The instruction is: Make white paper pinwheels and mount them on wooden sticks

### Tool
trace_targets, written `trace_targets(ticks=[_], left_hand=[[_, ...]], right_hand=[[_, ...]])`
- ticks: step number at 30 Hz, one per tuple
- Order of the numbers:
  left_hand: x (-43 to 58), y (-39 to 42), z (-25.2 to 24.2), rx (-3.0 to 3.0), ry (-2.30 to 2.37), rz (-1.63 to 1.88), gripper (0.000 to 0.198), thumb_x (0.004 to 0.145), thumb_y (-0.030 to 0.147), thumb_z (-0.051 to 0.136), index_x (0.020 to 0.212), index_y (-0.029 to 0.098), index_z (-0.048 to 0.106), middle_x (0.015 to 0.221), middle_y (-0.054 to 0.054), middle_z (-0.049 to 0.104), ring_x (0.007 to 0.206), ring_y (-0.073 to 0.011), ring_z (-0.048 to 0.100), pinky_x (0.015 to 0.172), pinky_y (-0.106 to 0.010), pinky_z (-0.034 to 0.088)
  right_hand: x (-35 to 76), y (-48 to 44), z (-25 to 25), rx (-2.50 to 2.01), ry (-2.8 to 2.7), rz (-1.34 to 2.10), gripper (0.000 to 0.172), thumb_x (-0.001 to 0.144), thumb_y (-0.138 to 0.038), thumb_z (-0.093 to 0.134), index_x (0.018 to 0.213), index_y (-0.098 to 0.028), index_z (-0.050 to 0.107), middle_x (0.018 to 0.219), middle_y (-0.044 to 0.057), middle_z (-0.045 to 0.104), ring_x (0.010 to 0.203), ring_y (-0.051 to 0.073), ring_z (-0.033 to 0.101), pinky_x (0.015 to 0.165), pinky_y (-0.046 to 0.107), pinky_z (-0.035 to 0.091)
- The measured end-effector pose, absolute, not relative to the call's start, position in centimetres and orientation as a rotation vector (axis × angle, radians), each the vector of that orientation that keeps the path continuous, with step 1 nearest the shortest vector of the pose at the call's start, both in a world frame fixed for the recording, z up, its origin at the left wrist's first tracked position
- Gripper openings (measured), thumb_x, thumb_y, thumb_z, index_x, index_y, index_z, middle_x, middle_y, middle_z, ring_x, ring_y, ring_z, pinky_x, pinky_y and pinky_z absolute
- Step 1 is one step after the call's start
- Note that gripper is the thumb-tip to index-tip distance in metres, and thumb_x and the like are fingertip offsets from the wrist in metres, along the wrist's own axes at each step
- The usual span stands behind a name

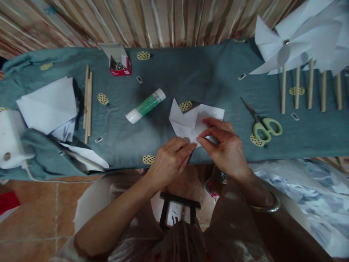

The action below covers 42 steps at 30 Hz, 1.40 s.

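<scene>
A white paper pinwheel (188,122), partly folded, lies near the front edge of the cloth-covered table, between my hands. My left hand (171,156) is closed on its lower left edge, thumb and fingers pressed together. From the right, my right hand (225,140) pinches the paper near its middle, with thumb and forefinger together and the other fingers bent over the right flap. My fingers hide part of the lower folds. A green and white glue stick (147,104) lies to the left of the paper. Green-handled scissors (261,125) rest to the right, blades pointing away.
Finished paper pinwheels (289,43) on wooden sticks lie at the far right. A red box (120,67) of small metal pieces stands open at the back. Wooden sticks (87,102) and a stack of white paper (50,105) are on the left, beside a white device (12,140) with a cord.
</scene>
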<state>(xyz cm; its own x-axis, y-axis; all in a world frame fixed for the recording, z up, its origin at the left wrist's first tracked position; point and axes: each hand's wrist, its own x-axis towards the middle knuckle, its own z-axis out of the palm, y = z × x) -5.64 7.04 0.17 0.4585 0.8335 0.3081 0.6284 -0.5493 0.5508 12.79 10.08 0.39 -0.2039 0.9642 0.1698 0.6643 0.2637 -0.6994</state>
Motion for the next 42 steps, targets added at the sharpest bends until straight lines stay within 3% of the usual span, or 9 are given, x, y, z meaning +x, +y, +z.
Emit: trace_targets(ticks=[17, 27, 42], left_hand=[[-5.5, 7.0, 0.3, 2.392, 1.274, 0.815, 0.019, 0.094, 0.016, 0.051, 0.106, 0.011, 0.065, 0.087, -0.007, 0.068, 0.082, -0.0161, 0.066, 0.072, -0.029, 0.058], [-5.5, 7.0, 0.4, 2.414, 1.269, 0.788, 0.019, 0.095, 0.016, 0.051, 0.105, 0.01, 0.065, 0.087, -0.007, 0.068, 0.082, -0.0163, 0.066, 0.072, -0.029, 0.058], [-5.4, 7.0, 0.4, 2.405, 1.264, 0.742, 0.018, 0.094, 0.016, 0.051, 0.103, 0.01, 0.065, 0.085, -0.007, 0.065, 0.08, -0.0162, 0.064, 0.072, -0.029, 0.057]], right_hand=[[12.7, 9.9, 0.3, -1.384, -1.979, 0.582, 0.011, 0.086, -0.026, 0.063, 0.084, -0.022, 0.073, 0.118, 0.01, 0.068, 0.11, 0.028, 0.062, 0.096, 0.047, 0.049], [12.8, 9.4, -0.2, -1.347, -2.175, 0.393, 0.02, 0.094, -0.025, 0.052, 0.106, -0.026, 0.069, 0.132, 0.006, 0.059, 0.121, 0.026, 0.054, 0.103, 0.046, 0.046], [11.6, 8.7, -0.6, -1.328, -2.376, 0.029, 0.028, 0.095, -0.012, 0.04, 0.114, -0.018, 0.06, 0.134, 0.013, 0.057, 0.119, 0.027, 0.048, 0.09, 0.043, 0.043]])
